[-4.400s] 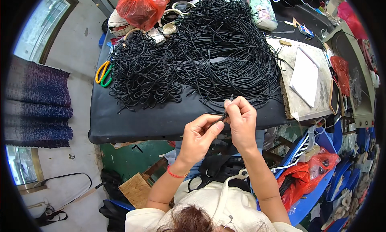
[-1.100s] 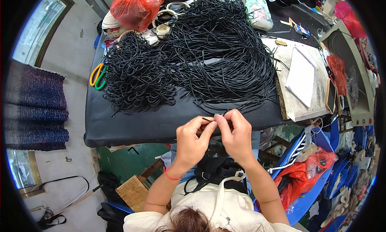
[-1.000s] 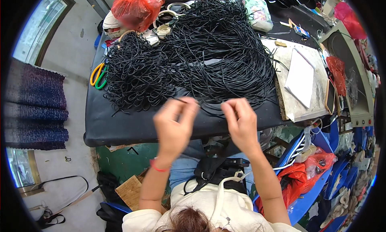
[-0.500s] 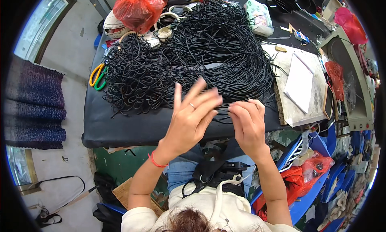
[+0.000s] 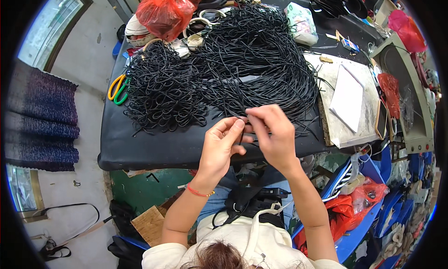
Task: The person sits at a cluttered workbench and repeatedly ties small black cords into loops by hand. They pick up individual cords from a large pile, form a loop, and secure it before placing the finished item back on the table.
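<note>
A black padded table (image 5: 154, 150) carries everything here, and on it sprawls a big pile of black cords (image 5: 261, 59), its strands running mostly in long, loose curves. To the right of the big pile lies a stained, pale board (image 5: 326, 73), near enough for a few cord ends to stray over it. Against the left side of the big pile, with strands mingling, sits a smaller pile of looped cords (image 5: 163, 89). A red plastic bag (image 5: 169, 12) stands beyond the big pile, off to the left.

Both hands are just on the near side of the big pile, close together. The left hand (image 5: 219, 145) has its thumb and index finger closed in a pinch, the other fingers loosely curled; the right hand (image 5: 275, 133) is pinched too — thumb against fingertips, knuckles bent.

A white sheet of paper (image 5: 347, 98) rests on the board, right of the big pile. A soft white pack (image 5: 302, 24) is just beside the big pile's far right side. Scissors (image 5: 124, 83) with yellow and green handles lie well left of it. Smallest is the single black cord (image 5: 241, 137) in the fingers — in front of the big pile, partly hidden.
</note>
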{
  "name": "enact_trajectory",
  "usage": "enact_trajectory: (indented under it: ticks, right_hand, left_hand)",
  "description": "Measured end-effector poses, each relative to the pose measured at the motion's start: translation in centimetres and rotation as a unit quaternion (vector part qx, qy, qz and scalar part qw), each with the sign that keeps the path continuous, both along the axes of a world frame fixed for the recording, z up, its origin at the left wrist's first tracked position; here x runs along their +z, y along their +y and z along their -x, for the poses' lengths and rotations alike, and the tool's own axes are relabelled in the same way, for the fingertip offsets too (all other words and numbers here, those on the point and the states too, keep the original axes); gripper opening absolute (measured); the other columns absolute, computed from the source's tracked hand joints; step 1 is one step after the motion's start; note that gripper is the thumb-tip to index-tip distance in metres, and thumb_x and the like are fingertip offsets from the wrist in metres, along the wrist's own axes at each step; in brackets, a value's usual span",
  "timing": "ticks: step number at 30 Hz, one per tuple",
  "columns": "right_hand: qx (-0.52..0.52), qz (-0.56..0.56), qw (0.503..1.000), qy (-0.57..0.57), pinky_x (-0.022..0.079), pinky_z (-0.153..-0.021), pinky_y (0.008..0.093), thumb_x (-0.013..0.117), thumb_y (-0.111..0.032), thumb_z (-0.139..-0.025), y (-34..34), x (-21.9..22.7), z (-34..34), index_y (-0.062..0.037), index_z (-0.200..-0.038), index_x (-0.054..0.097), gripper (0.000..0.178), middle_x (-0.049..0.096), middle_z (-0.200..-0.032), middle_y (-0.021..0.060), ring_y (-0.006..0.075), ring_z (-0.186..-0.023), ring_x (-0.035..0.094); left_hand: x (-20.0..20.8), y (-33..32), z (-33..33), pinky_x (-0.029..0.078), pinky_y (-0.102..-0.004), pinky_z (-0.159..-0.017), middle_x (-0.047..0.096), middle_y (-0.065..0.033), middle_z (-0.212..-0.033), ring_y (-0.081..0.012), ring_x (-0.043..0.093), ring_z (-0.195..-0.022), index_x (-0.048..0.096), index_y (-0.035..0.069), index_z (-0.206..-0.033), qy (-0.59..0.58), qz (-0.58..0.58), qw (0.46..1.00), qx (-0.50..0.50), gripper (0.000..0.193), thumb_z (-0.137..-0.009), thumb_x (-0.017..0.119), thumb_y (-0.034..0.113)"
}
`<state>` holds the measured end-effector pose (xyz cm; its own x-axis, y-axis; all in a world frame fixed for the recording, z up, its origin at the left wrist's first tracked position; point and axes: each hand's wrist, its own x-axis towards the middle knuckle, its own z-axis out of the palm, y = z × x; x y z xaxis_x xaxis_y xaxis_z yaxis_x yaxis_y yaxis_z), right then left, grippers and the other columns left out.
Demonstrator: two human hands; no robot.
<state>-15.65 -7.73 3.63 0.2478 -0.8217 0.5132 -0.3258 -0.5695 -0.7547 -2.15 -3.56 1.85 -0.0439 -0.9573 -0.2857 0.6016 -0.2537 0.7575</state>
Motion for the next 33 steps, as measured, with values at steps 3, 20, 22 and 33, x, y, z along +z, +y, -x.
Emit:
enact_trajectory:
  ticks: [3,20,22,33]
  right_hand:
    - [0.036,-0.003,0.999,0.037,0.047,-0.059,0.0307,0.059,0.005,-0.078,0.3,-0.6,-0.2,-0.0014,-0.096,0.061,0.019,0.056,-0.084,0.0111,0.0236,-0.069,0.057]
    - [-0.019,0.099,0.988,0.118,0.047,-0.053,0.0309,0.065,0.000,-0.074,0.5,0.2,0.8,-0.0028,-0.089,0.060,0.017,0.053,-0.077,0.0077,0.0225,-0.063,0.057]
    - [-0.014,0.117,0.986,0.120,0.047,-0.052,0.0312,0.065,0.001,-0.073,0.4,0.2,0.6,-0.0026,-0.089,0.059,0.017,0.053,-0.078,0.0074,0.0222,-0.064,0.057]
    - [0.061,0.123,0.963,0.231,0.043,-0.062,0.0329,0.063,-0.002,-0.074,1.5,3.1,2.0,-0.0042,-0.089,0.061,0.016,0.054,-0.078,0.0077,0.0254,-0.070,0.054]
  left_hand:
    - [-1.0,-0.2,0.0,0.054,-0.0205,-0.065,0.063,-0.0056,-0.087,-0.0115,0.063,-0.078,0.060,0.001,-0.097,0.038,0.010,0.998,0.049,0.015,-0.089,0.055,0.013]
    - [0.1,-0.4,-1.5,0.050,-0.0259,-0.075,0.063,-0.0039,-0.089,-0.0096,0.059,-0.080,0.060,0.003,-0.093,0.046,-0.007,0.999,-0.001,0.012,-0.089,0.056,0.013]
    - [0.4,-0.1,-1.1,0.051,-0.0249,-0.073,0.063,-0.0036,-0.087,-0.0089,0.059,-0.078,0.062,0.001,-0.093,0.011,-0.010,1.000,-0.010,0.013,-0.087,0.059,0.012]
    - [0.2,0.1,-1.4,0.049,-0.0226,-0.065,0.061,-0.0066,-0.081,-0.0110,0.059,-0.071,0.062,-0.004,-0.094,-0.340,0.150,0.928,-0.002,0.013,-0.085,0.056,0.003]
